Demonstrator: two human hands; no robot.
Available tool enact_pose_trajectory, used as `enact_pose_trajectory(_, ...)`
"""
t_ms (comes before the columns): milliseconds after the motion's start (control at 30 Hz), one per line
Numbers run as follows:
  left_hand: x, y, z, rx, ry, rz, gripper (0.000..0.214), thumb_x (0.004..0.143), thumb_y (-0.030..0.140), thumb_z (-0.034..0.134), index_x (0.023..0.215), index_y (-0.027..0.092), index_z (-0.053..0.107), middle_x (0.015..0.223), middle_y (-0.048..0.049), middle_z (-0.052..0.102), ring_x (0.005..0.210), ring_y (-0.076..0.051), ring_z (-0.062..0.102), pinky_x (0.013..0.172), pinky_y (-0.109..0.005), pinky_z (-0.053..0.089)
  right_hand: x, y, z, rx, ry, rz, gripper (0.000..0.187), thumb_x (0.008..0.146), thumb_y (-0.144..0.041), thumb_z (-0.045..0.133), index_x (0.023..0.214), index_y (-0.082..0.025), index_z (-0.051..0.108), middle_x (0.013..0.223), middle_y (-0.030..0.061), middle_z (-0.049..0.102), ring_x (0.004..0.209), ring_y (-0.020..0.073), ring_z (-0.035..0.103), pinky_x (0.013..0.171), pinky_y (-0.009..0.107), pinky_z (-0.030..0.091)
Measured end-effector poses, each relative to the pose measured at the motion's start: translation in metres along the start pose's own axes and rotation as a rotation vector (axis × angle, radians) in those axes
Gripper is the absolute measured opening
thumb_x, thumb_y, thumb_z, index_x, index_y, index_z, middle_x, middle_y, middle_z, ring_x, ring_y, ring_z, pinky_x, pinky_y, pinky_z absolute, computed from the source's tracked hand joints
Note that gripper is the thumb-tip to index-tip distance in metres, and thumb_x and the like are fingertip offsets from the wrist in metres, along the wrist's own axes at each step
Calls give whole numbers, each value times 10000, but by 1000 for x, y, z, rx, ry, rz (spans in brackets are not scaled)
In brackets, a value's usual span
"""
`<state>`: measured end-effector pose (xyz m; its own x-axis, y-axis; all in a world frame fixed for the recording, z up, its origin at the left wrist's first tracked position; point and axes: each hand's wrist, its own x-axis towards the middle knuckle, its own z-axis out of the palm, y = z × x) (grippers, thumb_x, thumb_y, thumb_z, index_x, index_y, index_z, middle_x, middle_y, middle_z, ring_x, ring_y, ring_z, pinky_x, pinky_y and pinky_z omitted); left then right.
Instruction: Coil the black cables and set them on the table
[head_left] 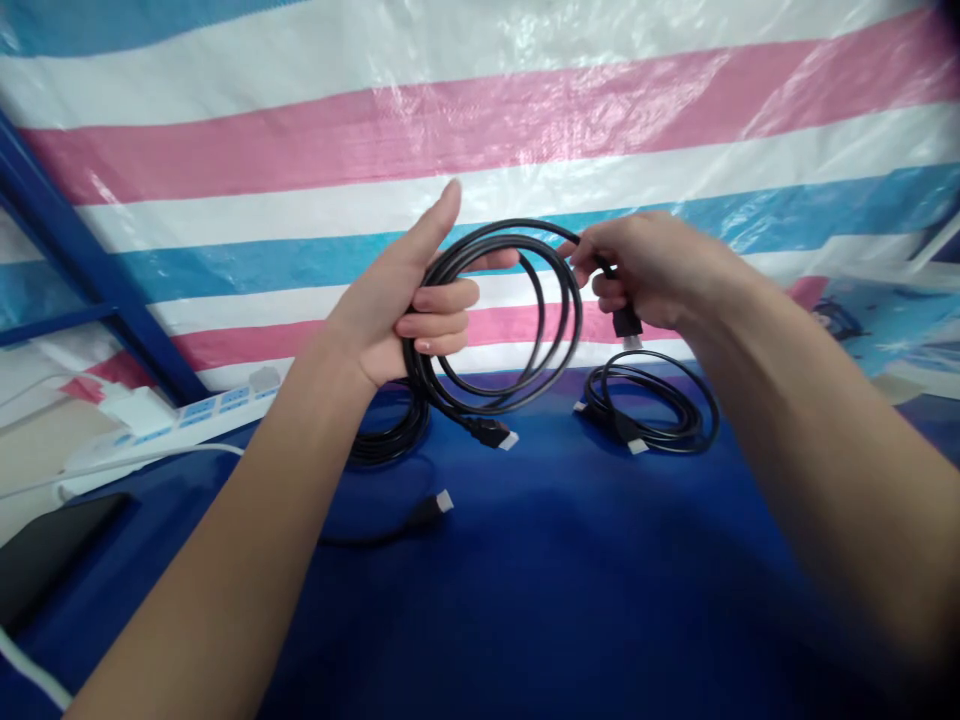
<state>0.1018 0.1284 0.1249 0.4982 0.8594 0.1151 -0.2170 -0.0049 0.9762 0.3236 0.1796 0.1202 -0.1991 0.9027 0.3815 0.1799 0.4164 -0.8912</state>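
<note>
Above the blue tabletop [570,590], a black HDMI-type cable [574,335] hangs in several round loops. My left hand [420,300] is wrapped round the left side of the coil, its thumb pointing up. One plug [491,433] with a pale tip dangles at the bottom of the loops. My right hand [641,265] grips the cable's other end, whose plug [628,325] points down below the fingers. On the table behind lie a coiled black cable [667,410] at the right and another black cable [386,445], partly hidden by my left arm.
A loose plug [427,510] lies front left of centre. At the left are a white power strip [225,405] with a white adapter, a white cord and a dark phone-like slab [56,545]. A striped plastic sheet [300,150] hangs behind, beside a blue metal frame [82,230].
</note>
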Motion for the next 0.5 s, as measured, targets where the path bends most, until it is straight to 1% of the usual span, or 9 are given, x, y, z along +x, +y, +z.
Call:
enact_pose_trajectory(67,-4,4,-1,66,58,80,383,951,408,447,832,109,655,420,98,145,269,-18,128,291,-152,167,-3,-1,5,-31,-50,41,15,683,-112,567,692,-122,574,600,19,534,425,73,428,355,223,310)
enact_pose_trajectory(100,-6,7,-1,85,74,115,317,951,316,456,799,114,648,425,96,127,274,-19,119,294,-153,157,-6,-3,8,-9,-116,32,60,697,-123,587,752,-115,608,695,41,593,514,92,521,419,215,404)
enact_pose_trajectory(167,-10,11,1,103,107,190,301,940,215,434,729,124,628,431,89,101,283,-21,103,300,-157,145,-12,-7,14,157,-296,-37,189,750,-185,608,925,-119,638,967,81,654,815,144,640,673,229,538)
enact_pose_trajectory(233,-12,14,4,117,170,268,288,923,197,448,690,135,605,426,85,100,291,-22,104,306,-163,150,-18,-12,20,390,-415,-117,299,838,-319,568,1073,-138,604,1148,95,627,1032,189,624,860,291,533)
enact_pose_trajectory(267,-12,15,5,138,213,308,254,903,184,479,679,140,589,424,86,111,296,-20,109,309,-166,156,-20,-15,23,475,-437,-129,348,887,-404,506,1109,-148,585,1151,93,628,1040,200,627,883,321,529)
enact_pose_trajectory(333,-11,15,7,210,312,383,152,824,118,551,676,150,562,424,87,147,308,-17,131,319,-172,160,-25,-23,30,525,-450,-128,479,940,-557,345,1099,-166,572,997,76,663,855,188,673,765,321,556)
enact_pose_trajectory(400,-9,12,6,293,412,420,119,742,56,578,684,156,552,428,85,187,319,-16,155,328,-179,162,-29,-29,39,456,-412,-135,491,922,-595,376,1069,-169,569,809,53,655,621,163,648,579,278,530)
enact_pose_trajectory(433,-8,10,5,319,461,431,128,713,37,578,684,158,550,428,85,201,321,-16,162,329,-180,158,-30,-31,44,410,-368,-137,404,898,-526,491,1057,-163,569,727,37,634,529,144,605,509,256,490)
enact_pose_trajectory(500,-6,8,3,325,537,447,138,688,27,581,681,160,544,426,85,218,326,-17,172,328,-181,150,-32,-34,53,347,-243,-135,240,814,-261,645,1012,-145,577,579,-11,551,395,82,461,411,210,376)
